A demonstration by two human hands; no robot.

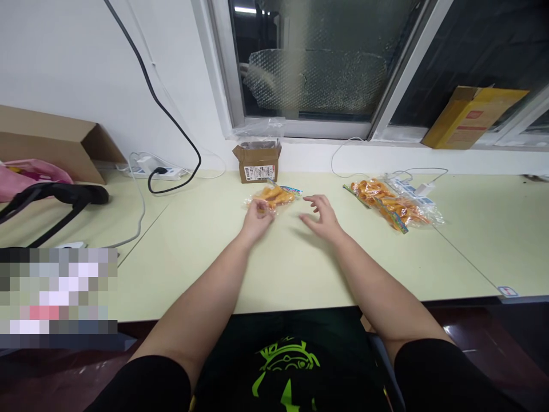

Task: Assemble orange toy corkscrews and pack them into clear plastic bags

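A clear plastic bag of orange pieces (278, 195) lies on the table before me, with a coloured label strip along its far edge. My left hand (257, 220) has its thumb and fingers closed on the near left edge of this bag. To the right of the bag, my right hand (323, 217) hovers just above the table, fingers apart and holding nothing. Farther right lie more clear bags of orange pieces (386, 200), partly overlapping, with similar label strips. What exactly the orange pieces are, I cannot tell.
Behind the bag stands an open small cardboard box (259, 163) with clear plastic sticking out. Power strips (158, 171) and cables lie along the wall. At the left are a large cardboard box (47, 137) and a black strap-like object (64, 194). A yellow carton (472, 117) leans on the window.
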